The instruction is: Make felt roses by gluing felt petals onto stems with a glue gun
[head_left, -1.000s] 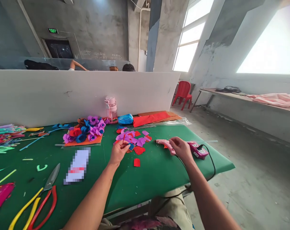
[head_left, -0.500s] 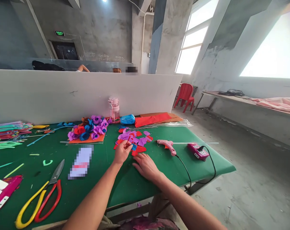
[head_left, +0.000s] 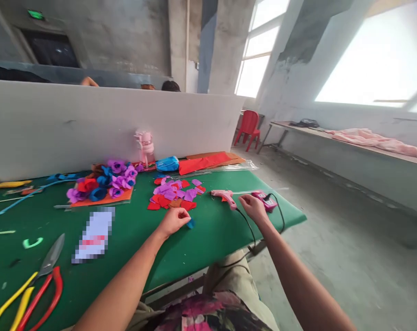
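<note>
My left hand [head_left: 174, 221] is closed in a pinch over the green table. A blue crepe-paper petal [head_left: 190, 223] sticks out below its fingertips. Just beyond lie loose purple, red and brown paper petals [head_left: 190, 194]. My right hand [head_left: 254, 209] is above the table's right side, its fingers loosely curved and nothing visible in them. It is a little to the right of a pink glue gun [head_left: 222, 196], apart from its handle. The gun lies on its side with its black cord running toward the table edge. Behind the right hand is a magenta power strip [head_left: 268, 200].
Finished paper flowers [head_left: 107, 181] sit on orange paper at the left. Large scissors [head_left: 45, 278] lie near front left. A pink bottle [head_left: 145, 149], a blue packet [head_left: 167, 164] and red paper [head_left: 205, 162] line the white partition [head_left: 108, 119]. Part of another person shows beyond it.
My right hand let go of the glue gun, reached to the petals, then moved back right beside the gun. The separate red piece joined the pile. My left hand moved nearer with the blue petal.
</note>
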Tool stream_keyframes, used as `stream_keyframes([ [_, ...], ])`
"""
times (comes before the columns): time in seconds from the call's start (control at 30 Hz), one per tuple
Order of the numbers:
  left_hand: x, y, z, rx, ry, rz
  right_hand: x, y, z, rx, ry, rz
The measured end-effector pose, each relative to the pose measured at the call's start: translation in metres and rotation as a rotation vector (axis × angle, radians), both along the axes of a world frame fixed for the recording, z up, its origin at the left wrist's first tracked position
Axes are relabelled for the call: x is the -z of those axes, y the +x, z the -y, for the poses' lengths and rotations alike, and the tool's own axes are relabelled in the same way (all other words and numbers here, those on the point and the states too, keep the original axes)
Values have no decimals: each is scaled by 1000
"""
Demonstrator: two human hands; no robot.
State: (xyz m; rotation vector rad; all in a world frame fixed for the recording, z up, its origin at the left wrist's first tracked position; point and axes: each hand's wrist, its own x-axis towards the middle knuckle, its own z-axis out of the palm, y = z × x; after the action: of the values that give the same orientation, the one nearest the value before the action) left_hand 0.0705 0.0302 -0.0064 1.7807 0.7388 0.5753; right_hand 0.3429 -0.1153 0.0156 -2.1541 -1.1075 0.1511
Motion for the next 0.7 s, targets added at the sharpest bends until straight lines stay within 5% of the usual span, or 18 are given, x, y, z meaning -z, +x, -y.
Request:
stream_keyframes([
  [0.4, 1, -7, -4, -122, -24, -110, -9, 4, -37, -184, -273, -265],
  [0.6, 2, -6, -4, -94, -9, -133, -11, -15, -13, -223, 70, -1108],
  [0.7, 2, -6, -4, -96, 25, -138, -5, -27, -6, -256, 78, -1378],
])
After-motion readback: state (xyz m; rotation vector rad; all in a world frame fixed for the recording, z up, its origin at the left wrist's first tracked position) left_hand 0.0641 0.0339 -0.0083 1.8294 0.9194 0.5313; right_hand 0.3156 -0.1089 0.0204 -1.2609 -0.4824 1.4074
